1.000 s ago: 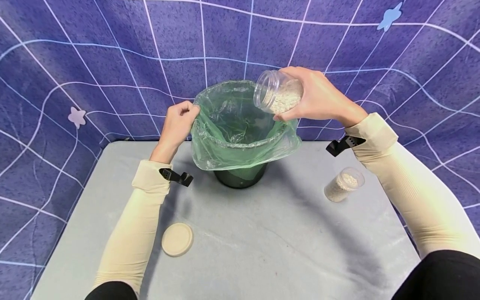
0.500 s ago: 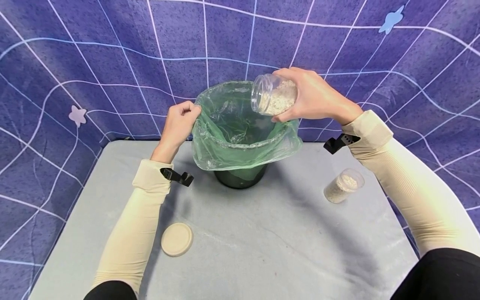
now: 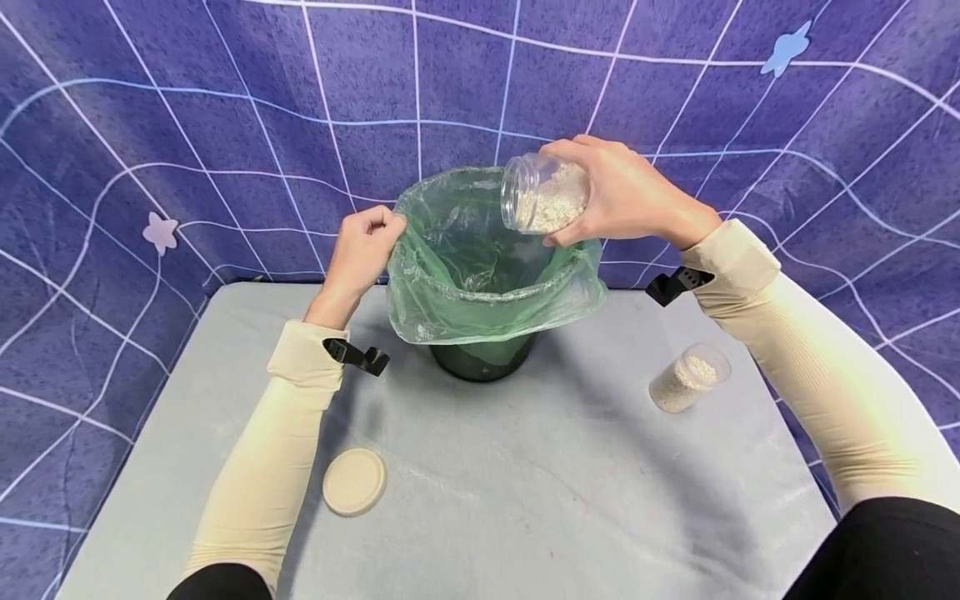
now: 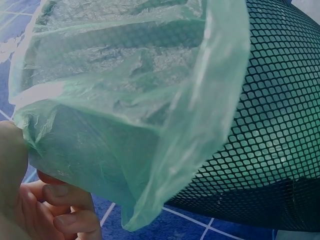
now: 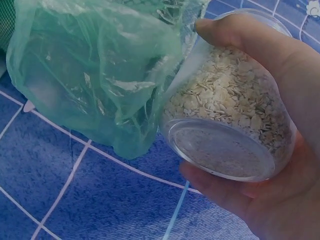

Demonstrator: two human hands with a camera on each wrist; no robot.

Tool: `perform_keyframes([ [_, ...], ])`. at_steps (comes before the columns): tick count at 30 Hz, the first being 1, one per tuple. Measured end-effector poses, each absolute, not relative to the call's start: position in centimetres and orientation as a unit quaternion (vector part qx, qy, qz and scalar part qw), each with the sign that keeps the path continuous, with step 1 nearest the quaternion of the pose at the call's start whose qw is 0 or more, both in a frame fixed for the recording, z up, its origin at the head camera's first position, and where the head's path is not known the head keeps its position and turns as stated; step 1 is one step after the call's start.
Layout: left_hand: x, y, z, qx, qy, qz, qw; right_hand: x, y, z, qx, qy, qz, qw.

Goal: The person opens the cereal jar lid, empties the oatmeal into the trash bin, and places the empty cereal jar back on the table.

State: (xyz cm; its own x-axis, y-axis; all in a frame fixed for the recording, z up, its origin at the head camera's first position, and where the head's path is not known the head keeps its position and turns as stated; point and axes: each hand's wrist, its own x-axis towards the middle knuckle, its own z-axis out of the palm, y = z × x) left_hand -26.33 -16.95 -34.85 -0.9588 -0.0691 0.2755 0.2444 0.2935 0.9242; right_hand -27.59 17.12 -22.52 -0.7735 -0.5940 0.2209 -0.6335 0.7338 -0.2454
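Observation:
In the head view my right hand (image 3: 622, 190) grips a clear jar (image 3: 521, 193) part full of oat flakes (image 5: 227, 97). The jar lies tilted over the right side of a bin, its open mouth facing left above the opening. A green bag (image 3: 487, 317) lines the bin and folds down over its rim. With thumb and fingers my left hand (image 3: 362, 250) pinches the bag at the left of the rim. Dark mesh forms the bin's wall (image 4: 285, 100) in the left wrist view. Whether any flakes are falling cannot be made out.
A second clear jar (image 3: 686, 379) of oat flakes, without a lid, stands on the grey table (image 3: 480, 500) at the right. A round cream lid (image 3: 355, 482) lies near my left forearm. Behind the bin hangs a blue gridded curtain (image 3: 300, 142).
My right hand has shifted slightly left with the jar, bringing its mouth further over the bin, and the jar is tipped a little more. The left hand still pinches the bag.

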Motion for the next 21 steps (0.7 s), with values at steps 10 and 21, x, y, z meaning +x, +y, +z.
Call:
perform_keyframes([
  [10,-26.31,-17.00,-34.96,-0.058,-0.794,-0.591,0.133,-28.06,16.68,-22.18,0.347,-0.927,0.131,0.055],
  [21,-26.33,-16.96,-34.91,-0.057,-0.792,-0.593,0.135,-28.37,16.74,-22.34,0.355,-0.927,0.116,0.046],
])
